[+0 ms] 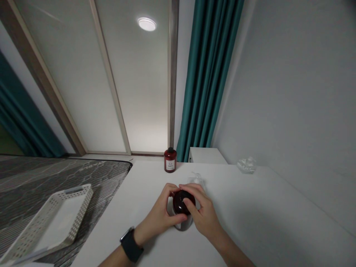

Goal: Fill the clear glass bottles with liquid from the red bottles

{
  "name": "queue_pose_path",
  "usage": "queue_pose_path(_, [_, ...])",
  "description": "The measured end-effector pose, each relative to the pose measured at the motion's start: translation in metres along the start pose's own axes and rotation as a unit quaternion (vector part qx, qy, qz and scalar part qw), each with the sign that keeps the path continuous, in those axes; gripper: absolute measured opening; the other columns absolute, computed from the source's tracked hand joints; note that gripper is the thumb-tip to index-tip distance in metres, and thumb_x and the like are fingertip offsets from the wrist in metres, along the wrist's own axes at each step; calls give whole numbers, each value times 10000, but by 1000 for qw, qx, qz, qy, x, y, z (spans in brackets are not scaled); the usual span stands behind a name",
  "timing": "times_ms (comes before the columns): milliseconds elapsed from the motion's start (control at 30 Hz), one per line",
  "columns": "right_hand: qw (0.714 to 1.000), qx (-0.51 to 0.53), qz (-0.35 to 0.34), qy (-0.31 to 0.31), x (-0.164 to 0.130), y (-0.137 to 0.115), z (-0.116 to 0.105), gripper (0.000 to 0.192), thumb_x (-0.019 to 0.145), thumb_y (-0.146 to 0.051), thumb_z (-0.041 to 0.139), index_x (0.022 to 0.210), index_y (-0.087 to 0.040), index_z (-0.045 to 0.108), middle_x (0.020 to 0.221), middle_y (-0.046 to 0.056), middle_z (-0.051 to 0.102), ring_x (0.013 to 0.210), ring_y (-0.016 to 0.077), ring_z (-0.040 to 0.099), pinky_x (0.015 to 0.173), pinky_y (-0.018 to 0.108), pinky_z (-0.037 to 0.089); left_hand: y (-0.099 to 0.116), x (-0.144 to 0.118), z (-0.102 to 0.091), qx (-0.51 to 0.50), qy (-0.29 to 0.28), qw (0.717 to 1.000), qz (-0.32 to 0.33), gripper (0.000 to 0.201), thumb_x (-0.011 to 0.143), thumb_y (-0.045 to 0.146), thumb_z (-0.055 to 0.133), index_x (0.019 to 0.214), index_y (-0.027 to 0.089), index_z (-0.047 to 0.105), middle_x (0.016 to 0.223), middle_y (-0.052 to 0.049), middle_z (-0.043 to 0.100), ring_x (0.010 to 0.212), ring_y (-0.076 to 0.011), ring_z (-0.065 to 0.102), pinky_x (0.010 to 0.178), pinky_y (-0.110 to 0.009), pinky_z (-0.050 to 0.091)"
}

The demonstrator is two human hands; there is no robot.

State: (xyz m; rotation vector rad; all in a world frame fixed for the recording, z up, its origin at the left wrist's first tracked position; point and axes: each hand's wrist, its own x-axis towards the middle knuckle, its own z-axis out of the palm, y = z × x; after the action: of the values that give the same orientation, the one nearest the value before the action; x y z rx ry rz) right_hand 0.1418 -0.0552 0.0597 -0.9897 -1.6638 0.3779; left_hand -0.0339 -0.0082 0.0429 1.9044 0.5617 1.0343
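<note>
Both hands are around a glossy, dark red-brown rounded bottle (pixel 179 202) low over the white table (pixel 233 230). A greyish, see-through lower part shows beneath it, but I cannot tell whether it belongs to the same thing. My left hand (pixel 158 213), with a dark watch on the wrist, curves its fingers and thumb round the near and left sides. My right hand (pixel 204 211) closes on the top and right side, its thumb lying across the dark surface. Just behind the fingers lies a clear plastic piece (pixel 197 178), partly hidden.
A dark red bottle (pixel 170 161) with a black cap and white label stands at the table's far edge. Crumpled clear plastic (pixel 247 165) lies back right. On the left, a white perforated basket (pixel 79 207) rests on a grey patterned surface. A white cabinet (pixel 207 155) stands beyond the table.
</note>
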Motion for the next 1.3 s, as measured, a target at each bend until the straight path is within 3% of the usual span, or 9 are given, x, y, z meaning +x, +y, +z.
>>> queue_pose_path(200, [1000,-20,22,8,-1,-1,-3,264,930,-220,590,1170,-283,681,993,49,584,933,206,605,824,330,519,0,-1,0,3,5,1000,-11,535,748,256,782,1209,239,511,1155,-47,506,1100,-268,526,979,-413,418])
queue_pose_path(367, [996,65,53,38,0,2,-11,187,913,-243,608,1092,-262,662,1011,46,589,967,213,590,875,343,483,-2,-2,-1,0,2,1000,-8,559,756,344,808,1213,241,502,1161,-55,493,1105,-278,515,981,-420,404])
queue_pose_path(567, [936,278,207,63,4,12,-28,230,881,-422,684,1008,-254,590,834,1,643,806,182,606,752,300,473,-3,-2,-1,-2,-6,1000,-13,569,780,465,791,1217,246,501,1165,-64,485,1095,-281,506,960,-423,398])
queue_pose_path(667, [906,358,217,64,4,12,-33,299,850,-501,702,961,-258,569,746,-21,626,738,172,592,748,318,471,-4,-1,-1,0,-4,1000,-11,566,780,474,788,1213,248,502,1155,-62,488,1089,-280,506,957,-419,395])
queue_pose_path(733, [902,365,221,57,3,14,-37,302,838,-492,715,952,-256,564,714,-27,623,723,170,590,749,321,470,-4,-1,-1,4,-4,1000,-13,564,777,465,791,1210,247,503,1158,-64,489,1098,-283,506,965,-420,393])
queue_pose_path(900, [943,248,220,39,-7,36,-58,209,846,-363,703,956,-244,571,811,-7,655,750,162,627,749,308,486,3,1,-2,12,-7,1000,-24,560,772,467,786,1200,240,505,1166,-70,490,1116,-292,507,981,-435,391])
queue_pose_path(1033, [983,57,172,6,-12,66,-83,240,886,-409,588,1042,-228,566,854,28,662,732,175,647,693,316,526,5,1,-3,16,-8,999,-31,558,773,498,778,1190,235,518,1163,-78,502,1102,-299,517,976,-448,400])
queue_pose_path(1133, [983,-72,169,-12,-13,90,-98,303,906,-416,501,1104,-205,593,879,53,687,749,195,669,688,334,538,2,1,-3,19,-4,1000,-23,556,771,493,788,1196,246,528,1161,-77,515,1112,-305,524,975,-444,404])
queue_pose_path(1300, [965,-195,176,-13,-20,121,-103,186,830,-336,582,955,-218,652,801,36,701,767,226,660,756,379,507,-5,0,-3,22,2,1000,-11,548,773,474,798,1204,259,536,1166,-72,527,1116,-300,538,977,-427,424])
